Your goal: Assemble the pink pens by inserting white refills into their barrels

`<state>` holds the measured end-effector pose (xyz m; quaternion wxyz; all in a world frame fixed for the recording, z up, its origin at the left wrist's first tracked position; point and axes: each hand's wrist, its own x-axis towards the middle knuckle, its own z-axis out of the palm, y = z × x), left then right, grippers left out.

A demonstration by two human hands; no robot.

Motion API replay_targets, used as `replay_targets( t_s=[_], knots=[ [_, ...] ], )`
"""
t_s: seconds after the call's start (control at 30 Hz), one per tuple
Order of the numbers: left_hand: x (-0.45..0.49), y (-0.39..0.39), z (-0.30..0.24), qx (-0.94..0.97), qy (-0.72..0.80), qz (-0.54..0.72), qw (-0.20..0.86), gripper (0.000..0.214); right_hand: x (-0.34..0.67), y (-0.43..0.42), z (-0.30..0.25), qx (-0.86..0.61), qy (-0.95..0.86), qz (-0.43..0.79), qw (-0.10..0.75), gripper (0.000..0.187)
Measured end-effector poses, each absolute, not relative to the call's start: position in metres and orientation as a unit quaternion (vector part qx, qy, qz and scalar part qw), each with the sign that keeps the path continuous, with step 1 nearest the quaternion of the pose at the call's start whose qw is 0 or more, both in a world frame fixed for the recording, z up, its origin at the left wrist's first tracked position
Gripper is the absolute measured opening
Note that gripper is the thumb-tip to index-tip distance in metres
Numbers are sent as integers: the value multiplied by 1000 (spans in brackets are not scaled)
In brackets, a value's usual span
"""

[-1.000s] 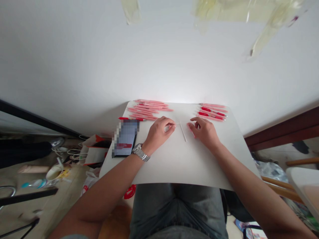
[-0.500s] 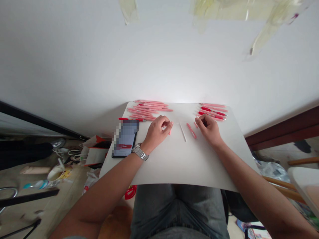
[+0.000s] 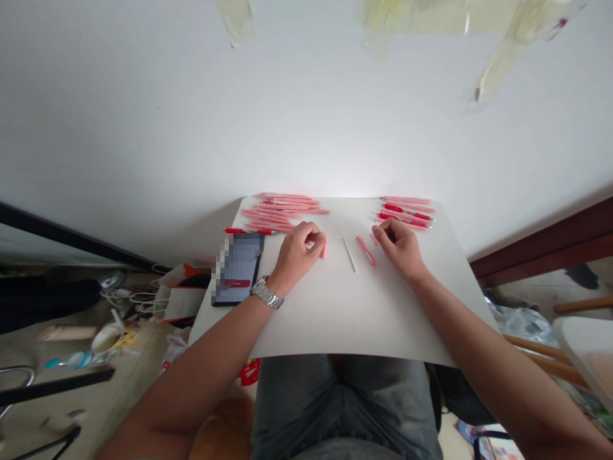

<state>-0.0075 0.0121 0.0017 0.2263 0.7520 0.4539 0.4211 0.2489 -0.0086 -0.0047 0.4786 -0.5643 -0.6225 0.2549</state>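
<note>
My left hand (image 3: 297, 250), with a metal watch on the wrist, is closed in a pinch on a short pink pen part (image 3: 324, 248) over the white board (image 3: 345, 306) on my lap. My right hand (image 3: 400, 246) rests curled on the board, fingertips pinched near a small pink piece (image 3: 374, 239). Between the hands lie a thin white refill (image 3: 349, 253) and a pink pen barrel (image 3: 365, 250). A pile of pink pens (image 3: 280, 211) lies at the board's far left. A second group of pink and red pens (image 3: 407, 213) lies at the far right.
A phone (image 3: 238, 267) lies on the board's left edge, with a red pen (image 3: 249, 230) just beyond it. A white wall stands behind the board. Bags, a cup and cables clutter the floor to the left. A wooden rail and a chair are on the right.
My right hand has let the pink barrel down on the board and shifted right toward the pen group. My left hand stays pinched, a pink part now showing at its fingertips.
</note>
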Motion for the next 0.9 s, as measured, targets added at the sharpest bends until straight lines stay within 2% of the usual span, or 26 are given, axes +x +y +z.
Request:
replay_targets(
  t_s=[0.6, 0.77, 0.9],
  knots=[
    [-12, 19, -3, 736, 470, 441, 206, 25, 253, -6, -5, -579, -620, 217, 483, 45],
    [-12, 19, -3, 733, 475, 440, 211, 26, 257, -4, -4, -601, -615, 174, 480, 39],
    [-11, 18, -2, 735, 473, 434, 216, 26, 261, 0, -7, -621, -636, 150, 434, 31]
  ],
)
